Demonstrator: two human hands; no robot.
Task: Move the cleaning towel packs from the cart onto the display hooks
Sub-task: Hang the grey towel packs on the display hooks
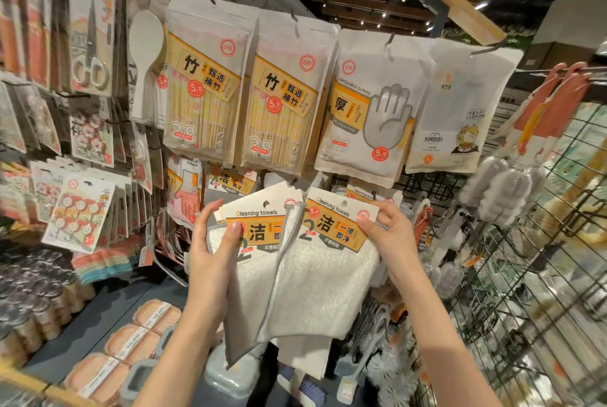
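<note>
At centre frame I'm holding two cleaning towel packs: my left hand is gripping the left pack by its card edge, my right hand is pinching the right pack at its header. They look light and floppy; I'd guide them by the stiff cards, near the hang holes.

The 2 cleaning towel packs are white cloth edged in grey, under cream cards with orange bands. At 12 o'clock, the bamboo packs show yellow-orange labels and red price dots.
</note>
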